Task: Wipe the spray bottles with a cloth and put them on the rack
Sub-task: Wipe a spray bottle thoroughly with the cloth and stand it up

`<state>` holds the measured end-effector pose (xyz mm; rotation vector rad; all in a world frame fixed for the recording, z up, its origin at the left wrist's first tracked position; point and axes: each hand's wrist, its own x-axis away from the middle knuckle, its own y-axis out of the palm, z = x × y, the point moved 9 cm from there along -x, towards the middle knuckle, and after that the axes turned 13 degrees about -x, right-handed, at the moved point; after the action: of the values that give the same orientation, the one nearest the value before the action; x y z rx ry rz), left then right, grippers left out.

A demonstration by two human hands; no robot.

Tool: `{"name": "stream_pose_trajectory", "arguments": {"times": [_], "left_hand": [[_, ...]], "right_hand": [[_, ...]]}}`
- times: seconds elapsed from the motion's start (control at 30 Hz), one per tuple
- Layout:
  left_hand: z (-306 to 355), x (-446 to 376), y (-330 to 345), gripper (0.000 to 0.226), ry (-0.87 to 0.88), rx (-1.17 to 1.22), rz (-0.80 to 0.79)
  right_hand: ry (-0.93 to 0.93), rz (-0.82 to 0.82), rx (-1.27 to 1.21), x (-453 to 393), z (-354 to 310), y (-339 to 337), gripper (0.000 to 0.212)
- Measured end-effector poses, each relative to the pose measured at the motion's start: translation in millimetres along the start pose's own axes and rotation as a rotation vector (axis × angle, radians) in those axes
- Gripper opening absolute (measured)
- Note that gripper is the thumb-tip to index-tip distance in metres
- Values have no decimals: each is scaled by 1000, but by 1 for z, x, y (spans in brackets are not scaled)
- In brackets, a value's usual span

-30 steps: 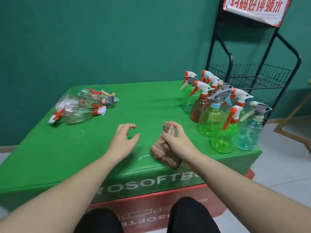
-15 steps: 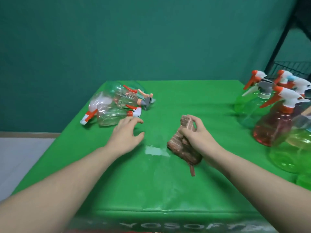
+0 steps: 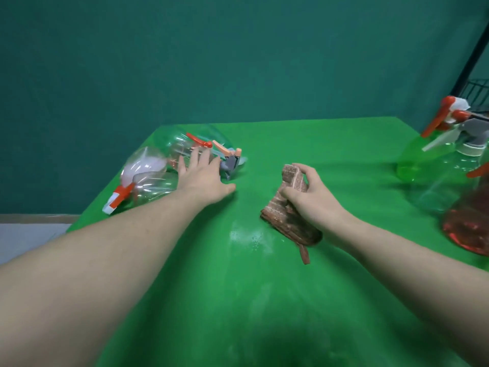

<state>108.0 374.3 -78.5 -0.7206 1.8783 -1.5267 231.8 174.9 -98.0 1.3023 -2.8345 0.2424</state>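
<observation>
Several clear spray bottles (image 3: 156, 181) with orange, white and grey triggers lie on their sides at the far left of the green table (image 3: 264, 300). My left hand (image 3: 203, 178) stretches over them with straight fingers and reaches the nearest bottle; whether it touches is unclear. My right hand (image 3: 309, 194) grips a folded reddish-brown cloth (image 3: 288, 210) at the table's middle. More spray bottles stand upright at the right edge: a green one (image 3: 412, 160), a clear one (image 3: 447, 181) and a red one (image 3: 468, 229).
A black wire rack (image 3: 476, 83) shows at the far right behind the upright bottles. Water droplets (image 3: 246, 235) mark the table just left of the cloth. A teal wall stands behind the table.
My left hand has moved forward and left onto the lying bottles. The view has turned left and come closer, so most upright bottles and the rack have slid off the right edge.
</observation>
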Motion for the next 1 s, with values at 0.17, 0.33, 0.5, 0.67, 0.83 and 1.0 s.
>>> {"name": "stream_pose_trajectory", "arguments": {"times": [0.17, 0.33, 0.5, 0.67, 0.83, 1.0], "left_hand": [[9, -24, 9, 90, -81, 76, -46], [4, -20, 12, 67, -174, 272, -15], [14, -6, 1, 42, -136, 294, 7], [37, 25, -10, 26, -12, 301, 55], [64, 61, -27, 35, 141, 276, 122], [87, 95, -51, 41, 250, 322, 178]], "right_hand": [[-5, 20, 17, -7, 1, -11, 57], [-2, 39, 3, -2, 5, -26, 57], [0, 50, -9, 10, 6, -35, 57], [5, 69, -30, 27, 8, -42, 56], [10, 89, -42, 48, 10, -47, 54], [17, 118, -73, 74, 10, -58, 52]]}}
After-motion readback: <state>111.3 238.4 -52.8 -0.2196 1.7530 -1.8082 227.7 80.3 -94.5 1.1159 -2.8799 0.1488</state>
